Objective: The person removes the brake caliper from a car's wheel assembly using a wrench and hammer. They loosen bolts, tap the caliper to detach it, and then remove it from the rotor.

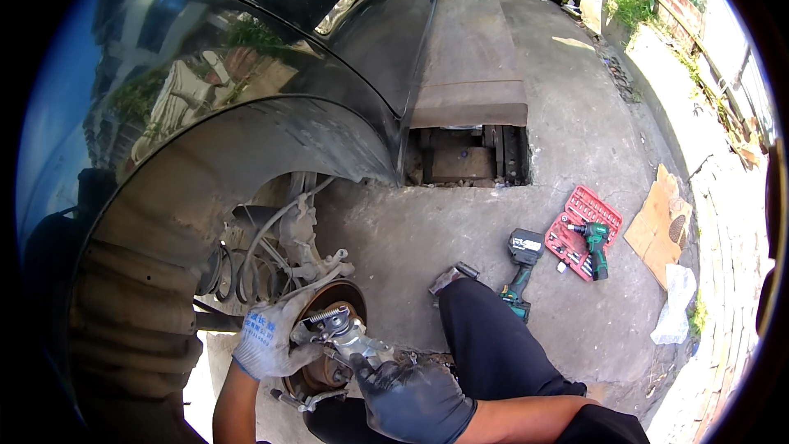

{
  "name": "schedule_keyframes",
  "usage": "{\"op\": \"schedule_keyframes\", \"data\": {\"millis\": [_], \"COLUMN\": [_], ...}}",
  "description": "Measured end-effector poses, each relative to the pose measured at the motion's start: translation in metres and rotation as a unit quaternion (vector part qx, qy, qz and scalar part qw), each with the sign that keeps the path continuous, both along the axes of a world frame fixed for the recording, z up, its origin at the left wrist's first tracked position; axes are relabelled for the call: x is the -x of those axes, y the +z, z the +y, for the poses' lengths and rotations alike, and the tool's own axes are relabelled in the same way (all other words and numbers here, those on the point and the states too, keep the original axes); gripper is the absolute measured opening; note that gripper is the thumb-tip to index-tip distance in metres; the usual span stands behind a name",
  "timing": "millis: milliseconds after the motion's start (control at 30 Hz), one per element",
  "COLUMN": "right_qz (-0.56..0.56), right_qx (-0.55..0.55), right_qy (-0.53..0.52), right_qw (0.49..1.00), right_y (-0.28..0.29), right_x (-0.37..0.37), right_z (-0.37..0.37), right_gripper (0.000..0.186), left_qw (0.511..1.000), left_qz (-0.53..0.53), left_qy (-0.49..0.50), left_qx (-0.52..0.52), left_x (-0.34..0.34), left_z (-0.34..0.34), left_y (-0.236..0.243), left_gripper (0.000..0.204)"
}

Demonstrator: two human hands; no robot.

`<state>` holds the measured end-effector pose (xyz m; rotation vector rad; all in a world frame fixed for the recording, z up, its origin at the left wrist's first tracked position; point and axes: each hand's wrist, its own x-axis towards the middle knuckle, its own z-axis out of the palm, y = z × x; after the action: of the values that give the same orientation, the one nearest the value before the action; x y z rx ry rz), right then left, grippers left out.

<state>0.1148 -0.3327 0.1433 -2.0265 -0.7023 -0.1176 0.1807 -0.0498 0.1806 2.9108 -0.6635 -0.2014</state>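
A metal brake caliper (343,330) with a small coiled return spring sits in front of the wheel hub, in both my hands. My left hand (267,341), in a whitish knit glove with blue print, closes around its left side. My right hand (415,399), in a black glove, grips the lower right side, its thumb against the metal body. Behind the caliper is a rusty-edged brake disc (355,294), partly hidden by the hands and caliper. Below them a metal bracket with a bolt (306,402) sticks out near my leg.
Left of the hub are a suspension spring (246,276) and the dark car's wheel arch (148,255). A cordless impact wrench (518,275) and a red socket case (585,205) with a green drill (597,247) lie right. Ahead, the floor has a pit opening (464,163); cardboard (655,226) lies far right.
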Motion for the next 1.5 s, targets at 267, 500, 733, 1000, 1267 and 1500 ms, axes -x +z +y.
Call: {"op": "schedule_keyframes", "data": {"millis": [267,500,733,1000,1267,1500], "right_qz": [-0.008,-0.045,-0.005,-0.076,-0.113,-0.058], "right_qx": [0.019,0.029,0.014,-0.057,-0.081,0.038], "right_qy": [-0.003,-0.019,0.006,-0.042,-0.052,-0.004], "right_qw": [1.0,0.998,1.0,0.995,0.989,0.998], "right_y": [-0.001,-0.003,0.002,-0.017,-0.023,-0.014], "right_x": [-0.001,-0.001,-0.003,0.001,0.0,-0.001], "right_z": [-0.001,0.003,-0.002,0.005,0.009,0.0], "right_gripper": [0.035,0.033,0.03,0.032,0.019,0.021], "left_qw": [0.999,0.986,0.979,0.978,0.965,0.961], "left_qz": [-0.028,-0.119,-0.177,-0.203,-0.224,-0.208], "left_qy": [-0.006,-0.085,-0.075,-0.054,-0.131,-0.159], "left_qx": [-0.017,0.076,0.066,-0.006,-0.035,0.087], "left_x": [0.006,0.018,0.005,0.011,0.002,-0.007], "left_z": [-0.001,-0.032,-0.03,-0.045,-0.042,-0.038], "left_y": [-0.001,-0.007,-0.036,-0.043,-0.042,-0.05], "left_gripper": [0.094,0.072,0.052,0.06,0.039,0.028]}}
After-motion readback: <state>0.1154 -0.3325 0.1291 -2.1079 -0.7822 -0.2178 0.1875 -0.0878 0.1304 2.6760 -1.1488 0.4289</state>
